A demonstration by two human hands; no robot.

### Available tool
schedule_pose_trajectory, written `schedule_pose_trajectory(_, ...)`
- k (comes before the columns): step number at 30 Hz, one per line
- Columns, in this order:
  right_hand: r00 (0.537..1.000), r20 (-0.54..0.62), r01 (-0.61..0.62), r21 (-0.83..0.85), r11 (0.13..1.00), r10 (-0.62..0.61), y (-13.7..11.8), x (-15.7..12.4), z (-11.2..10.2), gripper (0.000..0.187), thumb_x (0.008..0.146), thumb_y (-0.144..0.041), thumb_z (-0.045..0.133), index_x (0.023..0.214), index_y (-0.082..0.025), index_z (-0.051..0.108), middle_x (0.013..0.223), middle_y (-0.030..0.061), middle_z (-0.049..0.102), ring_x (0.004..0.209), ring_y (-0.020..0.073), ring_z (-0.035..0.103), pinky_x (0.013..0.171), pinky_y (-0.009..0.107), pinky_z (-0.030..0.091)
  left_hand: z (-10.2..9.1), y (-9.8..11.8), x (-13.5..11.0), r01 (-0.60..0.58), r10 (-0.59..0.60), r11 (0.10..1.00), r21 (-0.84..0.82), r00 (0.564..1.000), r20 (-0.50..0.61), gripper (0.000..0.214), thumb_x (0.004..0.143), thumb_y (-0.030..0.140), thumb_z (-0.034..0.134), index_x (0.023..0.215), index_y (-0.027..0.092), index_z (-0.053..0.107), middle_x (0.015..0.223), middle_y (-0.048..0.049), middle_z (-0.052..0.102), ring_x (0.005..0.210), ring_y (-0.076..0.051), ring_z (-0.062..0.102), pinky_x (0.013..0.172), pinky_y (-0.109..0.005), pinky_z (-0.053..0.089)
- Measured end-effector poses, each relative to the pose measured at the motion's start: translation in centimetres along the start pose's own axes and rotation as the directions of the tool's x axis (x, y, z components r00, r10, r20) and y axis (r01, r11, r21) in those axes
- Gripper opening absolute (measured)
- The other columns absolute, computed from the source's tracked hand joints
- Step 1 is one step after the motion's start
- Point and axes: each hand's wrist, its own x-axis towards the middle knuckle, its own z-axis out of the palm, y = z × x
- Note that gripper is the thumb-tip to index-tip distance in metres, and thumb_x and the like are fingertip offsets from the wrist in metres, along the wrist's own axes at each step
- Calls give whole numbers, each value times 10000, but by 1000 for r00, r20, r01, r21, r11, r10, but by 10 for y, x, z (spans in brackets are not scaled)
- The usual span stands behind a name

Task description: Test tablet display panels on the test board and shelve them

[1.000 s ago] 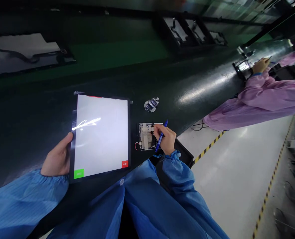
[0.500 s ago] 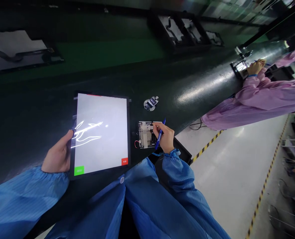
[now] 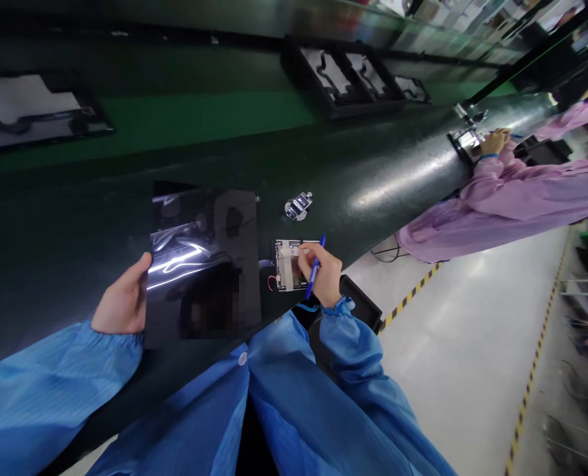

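My left hand grips the left edge of a display panel, thumb on its front and fingers hidden behind. The screen is dark and glossy, with light reflections across it. To its right lies a circuit board with beige tape strips and a thin red wire; a flat cable runs between board and panel. My right hand is closed around a blue pen, its fingertips at the board's right part. Whether the fingertips press the board is hard to make out. Beyond the board sits a small metallic piece on a round base.
Behind, a black tray holds panels with dark cables; another such panel lies at far left. A black bin stands below the bench edge. On the right, a co-worker in a pink smock works at the same bench.
The panel's screen has gone from lit white, with green and red corner boxes, to dark. My right hand has shifted slightly left over the board, still with the pen.
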Motion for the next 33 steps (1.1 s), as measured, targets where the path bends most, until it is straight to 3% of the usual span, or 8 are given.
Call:
schedule_pose_trajectory(6,941,338,23,0,1000,-22,-32,9,4,98,811,-284,670,832,-230,591,611,-60,615,592,136,618,671,242,442,7,-4,-7,-89,89,996,11,996,-1,364,986,269,453,1259,126,646,909,-77,791,844,-271,758,811,-385,636)
schedule_pose_trajectory(10,905,420,-3,-164,986,73,-42,24,2,90,747,-227,657,766,-229,569,643,-34,653,615,172,628,651,263,407,8,-2,-8,-57,57,998,-20,998,-11,361,991,264,444,1264,137,643,910,-66,793,885,-268,757,829,-369,631)
schedule_pose_trajectory(16,910,389,8,-362,932,143,-53,27,8,106,747,-281,644,813,-209,603,685,35,680,620,217,636,615,294,390,1,2,-1,-10,10,999,-37,1000,24,377,993,269,446,1296,160,643,1010,-73,788,901,-267,756,853,-368,620)
schedule_pose_trajectory(19,906,419,28,-215,976,67,-47,27,4,74,732,-224,649,760,-218,581,629,-12,649,602,179,632,628,271,426,7,-1,-3,-49,47,997,-57,998,-34,385,991,272,442,1286,147,655,991,-83,790,875,-275,762,851,-388,623)
schedule_pose_trajectory(22,987,162,29,-39,999,-22,-33,33,-7,39,786,-194,602,796,-225,582,677,-30,658,639,145,644,681,256,489,16,-3,-7,-59,48,993,-104,993,-109,406,997,282,413,1277,125,661,953,-93,793,878,-287,763,846,-401,627)
schedule_pose_trajectory(25,985,-118,124,-58,991,-130,-17,50,-16,215,878,-204,526,1082,-208,595,1070,60,721,1011,201,680,893,327,536,20,-4,-9,-27,16,993,-114,995,-103,407,994,283,424,1294,131,654,954,-86,796,913,-292,759,857,-401,626)
schedule_pose_trajectory(28,961,-31,266,-149,952,-273,-6,69,-16,415,926,-209,502,1340,-198,481,1440,94,564,1390,242,472,1126,438,425,17,-5,-7,-44,35,996,-83,993,-109,418,984,281,442,1335,156,634,986,-75,796,963,-299,748,868,-405,626)
schedule_pose_trajectory(33,955,43,294,-252,922,-293,-2,78,-13,359,976,-235,474,1331,-195,508,1407,82,604,1427,257,439,1212,522,300,7,-6,1,-28,29,999,24,997,-69,568,903,387,561,1455,252,539,1091,-35,778,1073,-337,704,862,-441,638)
